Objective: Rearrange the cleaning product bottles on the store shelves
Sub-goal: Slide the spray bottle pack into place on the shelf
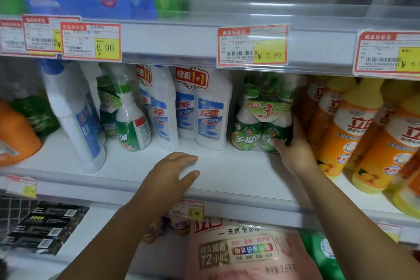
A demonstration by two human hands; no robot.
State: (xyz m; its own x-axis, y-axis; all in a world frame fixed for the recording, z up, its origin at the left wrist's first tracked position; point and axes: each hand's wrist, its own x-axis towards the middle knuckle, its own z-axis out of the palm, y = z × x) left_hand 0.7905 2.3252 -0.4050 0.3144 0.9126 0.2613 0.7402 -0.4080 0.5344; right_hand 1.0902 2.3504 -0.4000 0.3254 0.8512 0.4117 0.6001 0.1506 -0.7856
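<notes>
A wrapped twin pack of green-and-white spray bottles (256, 120) stands upright on the middle shelf (227, 166). My right hand (293, 148) grips its right side near the base, thumb on the front, fingers behind. My left hand (175, 166) hovers flat and relaxed over the shelf's front, holding nothing. To the left of the green pack stands a white twin pack (202, 116) of toilet cleaner with a red "1+1" tag, then another white pack (159, 109), a green-labelled spray pack (127, 120) and a tall white bottle (75, 120) leaning left.
Orange-yellow dish soap bottles (354, 134) crowd the shelf right of my right hand. An orange jug (13, 134) sits far left. Price tags (252, 45) line the shelf rail above. A pink detergent bag (245, 252) and black boxes (45, 227) lie below.
</notes>
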